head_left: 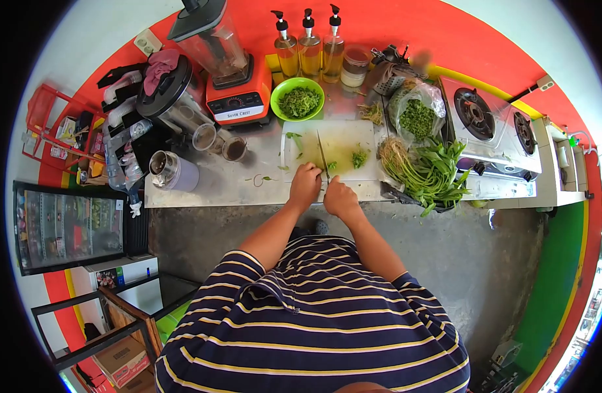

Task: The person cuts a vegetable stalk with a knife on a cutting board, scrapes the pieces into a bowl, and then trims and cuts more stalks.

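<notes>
So a red wall point(406, 26) is curving behind, grey floor point(484, 262) is spreading below a metal tabletop point(229, 190). Stove point(501, 124)'s sitting off right, blender point(230, 78)'s standing back left. A leafy bunch point(435, 170) is crowding the white board point(345, 134)'s right side, a bowl point(277, 106)'s sitting behind that board. Right hand point(341, 198)'s fingers are gripping the knife point(323, 152) over it; left hand point(305, 187)'s are curling beside the blade, can't tell if they're pinching anything. Chopped greens point(358, 159) are lying on the board.

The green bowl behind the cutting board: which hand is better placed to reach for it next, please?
Probably the left hand: it looks nearer to the green bowl, which stands toward that side, while the right hand is occupied with the knife.
</notes>
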Demonstrator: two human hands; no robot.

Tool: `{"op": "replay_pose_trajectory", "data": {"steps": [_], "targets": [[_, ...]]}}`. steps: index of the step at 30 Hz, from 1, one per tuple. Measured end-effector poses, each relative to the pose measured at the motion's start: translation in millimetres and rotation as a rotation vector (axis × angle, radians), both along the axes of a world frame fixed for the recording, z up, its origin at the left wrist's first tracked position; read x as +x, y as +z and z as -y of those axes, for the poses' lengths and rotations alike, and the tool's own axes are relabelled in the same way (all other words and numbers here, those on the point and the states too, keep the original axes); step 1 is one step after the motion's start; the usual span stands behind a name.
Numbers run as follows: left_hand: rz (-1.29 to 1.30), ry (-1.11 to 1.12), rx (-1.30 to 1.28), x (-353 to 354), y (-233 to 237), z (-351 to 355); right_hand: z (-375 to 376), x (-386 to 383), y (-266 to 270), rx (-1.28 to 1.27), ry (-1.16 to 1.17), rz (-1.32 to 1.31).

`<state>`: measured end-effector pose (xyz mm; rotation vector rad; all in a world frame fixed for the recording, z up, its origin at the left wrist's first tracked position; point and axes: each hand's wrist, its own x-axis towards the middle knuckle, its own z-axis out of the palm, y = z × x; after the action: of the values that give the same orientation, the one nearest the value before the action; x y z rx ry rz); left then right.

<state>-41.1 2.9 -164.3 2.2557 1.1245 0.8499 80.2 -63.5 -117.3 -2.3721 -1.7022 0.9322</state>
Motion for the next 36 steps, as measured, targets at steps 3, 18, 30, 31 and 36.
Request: {"op": "replay_pose_trajectory", "data": {"steps": [3, 18, 30, 31, 36], "targets": [[0.017, 0.022, -0.004, 0.3, -5.1, -3.8, 6.3, -3.5, -7.2, -0.028, -0.028, -0.052], [0.039, 0.086, -0.122, -0.3, -3.0, -10.0, 1.1, -6.3, -8.9, -0.036, 0.018, 0.023], [0.035, 0.067, -0.297, -3.7, -15.3, -24.1, 4.4, -10.6, 1.1, 0.013, 0.015, -0.007], [0.028, 0.056, -0.275, -3.3, -15.7, -25.4, 5.9, -12.2, 7.0, -0.003, 0.005, -0.009], [0.026, 0.111, -0.306, 0.0, -10.8, -22.5, 14.2, -17.1, -7.2, -0.036, -0.024, -0.035]]}}
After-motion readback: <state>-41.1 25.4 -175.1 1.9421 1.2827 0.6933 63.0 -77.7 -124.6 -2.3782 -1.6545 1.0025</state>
